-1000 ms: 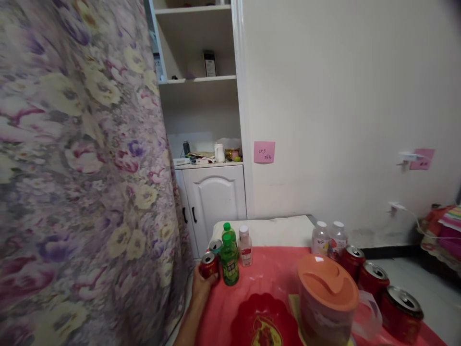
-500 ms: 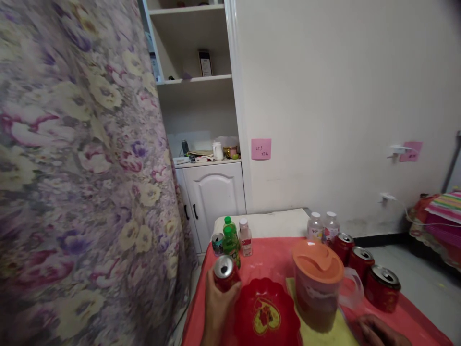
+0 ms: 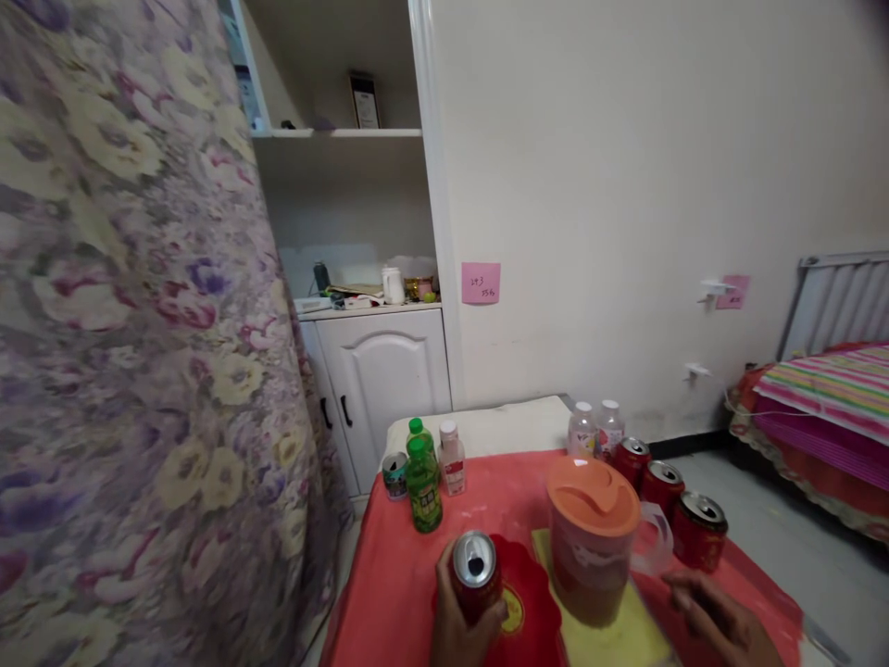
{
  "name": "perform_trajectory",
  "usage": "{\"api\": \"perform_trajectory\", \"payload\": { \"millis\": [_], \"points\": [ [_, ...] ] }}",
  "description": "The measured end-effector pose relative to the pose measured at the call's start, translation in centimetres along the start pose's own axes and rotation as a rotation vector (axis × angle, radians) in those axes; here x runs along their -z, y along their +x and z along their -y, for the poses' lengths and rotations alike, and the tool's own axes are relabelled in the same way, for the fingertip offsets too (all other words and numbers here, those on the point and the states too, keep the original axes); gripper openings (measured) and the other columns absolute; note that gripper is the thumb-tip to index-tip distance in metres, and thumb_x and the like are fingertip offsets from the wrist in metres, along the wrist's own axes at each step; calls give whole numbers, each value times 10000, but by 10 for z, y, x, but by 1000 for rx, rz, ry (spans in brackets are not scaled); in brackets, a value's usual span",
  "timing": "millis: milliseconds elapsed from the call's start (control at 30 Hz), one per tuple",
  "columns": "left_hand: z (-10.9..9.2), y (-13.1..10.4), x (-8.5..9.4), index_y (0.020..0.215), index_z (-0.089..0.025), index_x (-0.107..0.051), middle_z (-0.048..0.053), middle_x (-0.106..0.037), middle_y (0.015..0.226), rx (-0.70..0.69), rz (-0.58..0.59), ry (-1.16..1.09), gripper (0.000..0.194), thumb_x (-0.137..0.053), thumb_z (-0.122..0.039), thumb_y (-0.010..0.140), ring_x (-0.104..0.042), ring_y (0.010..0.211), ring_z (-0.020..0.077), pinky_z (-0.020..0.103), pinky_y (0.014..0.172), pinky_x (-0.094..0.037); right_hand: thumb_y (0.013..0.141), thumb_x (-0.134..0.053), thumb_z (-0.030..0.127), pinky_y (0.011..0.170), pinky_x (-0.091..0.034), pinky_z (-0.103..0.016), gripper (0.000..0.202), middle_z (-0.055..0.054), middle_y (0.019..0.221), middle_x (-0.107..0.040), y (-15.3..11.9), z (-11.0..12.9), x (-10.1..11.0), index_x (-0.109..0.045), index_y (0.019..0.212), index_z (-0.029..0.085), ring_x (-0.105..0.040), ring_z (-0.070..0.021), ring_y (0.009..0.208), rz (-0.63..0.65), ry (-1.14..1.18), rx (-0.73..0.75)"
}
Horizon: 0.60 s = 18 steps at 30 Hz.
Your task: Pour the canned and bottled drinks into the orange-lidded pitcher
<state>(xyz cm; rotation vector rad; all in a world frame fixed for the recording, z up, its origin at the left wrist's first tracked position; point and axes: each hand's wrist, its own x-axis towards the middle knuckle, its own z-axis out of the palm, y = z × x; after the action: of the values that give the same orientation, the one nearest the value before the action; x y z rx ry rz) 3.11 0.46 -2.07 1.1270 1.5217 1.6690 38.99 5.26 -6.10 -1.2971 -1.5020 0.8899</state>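
Note:
A dark red drink can (image 3: 478,593) with an opened silver top is in my left hand (image 3: 451,625), the fingers wrapped round its side. It is held nearly upright over the left part of a red scalloped plate (image 3: 545,602), which it partly hides. My right hand (image 3: 726,619) lies low on the right, loosely bent fingers a little apart, with nothing seen in it. Nearest to it is a clear pitcher (image 3: 590,579) with an orange lid (image 3: 594,496) and brownish contents, standing on a yellow mat (image 3: 618,639).
Green bottles (image 3: 425,496), a clear pink-labelled bottle (image 3: 452,463) and a small can (image 3: 395,477) stand at the table's left. Three red cans (image 3: 700,533) line the right side, before two white-capped bottles (image 3: 582,428). A floral curtain (image 3: 159,371) hangs left; a bed (image 3: 826,408) is right.
My left hand has brought the can rightward from beside the green bottles to over the plate. My right hand shows more, near the pitcher's handle. The view has turned slightly right.

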Motion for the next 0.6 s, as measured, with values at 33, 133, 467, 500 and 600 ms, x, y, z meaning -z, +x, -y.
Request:
{"api": "perform_trajectory", "payload": {
  "millis": [33,133,467,500,600],
  "points": [
    [3,0,-1,1283,-198,-466,180,-627,1304,3,12,-10,755,-743,-369,601,-552,1270,379,482,1091,-401,813,-615,570,773,-585,-242,422,-79,1034,-764,2,1,0,-707,1050,233,-714,-265,972,-16,13,0],
    [12,1,-3,1312,-208,-459,185,-614,1343,0,34,-49,766,-733,-407,625,-536,1300,387,498,1105,-394,829,-624,541,858,-565,-264,386,-79,1065,-732,6,15,-2,-652,1076,245,-689,-255,1021,-94,37,32],
    [4,-1,1,1243,-205,-538,138,-650,1305,-62,138,31,697,-759,-345,598,-565,1274,354,458,1097,-435,758,-677,597,618,-498,-242,403,5,799,-610,20,48,-14,-587,910,235,-562,-175,714,-362,172,26],
    [3,0,1,1219,-207,-560,133,-659,1289,-66,129,52,688,-772,-330,576,-567,1267,362,466,1095,-437,749,-686,600,652,-507,-248,422,-8,852,-628,21,49,-15,-593,936,234,-581,-187,765,-360,180,18],
    [6,3,1,1170,-192,-587,136,-677,1233,-84,98,99,684,-776,-262,516,-580,1239,376,486,1100,-427,751,-696,590,748,-510,-259,432,-34,960,-653,26,51,-16,-609,978,233,-604,-224,916,-344,193,12]
  ]
}}
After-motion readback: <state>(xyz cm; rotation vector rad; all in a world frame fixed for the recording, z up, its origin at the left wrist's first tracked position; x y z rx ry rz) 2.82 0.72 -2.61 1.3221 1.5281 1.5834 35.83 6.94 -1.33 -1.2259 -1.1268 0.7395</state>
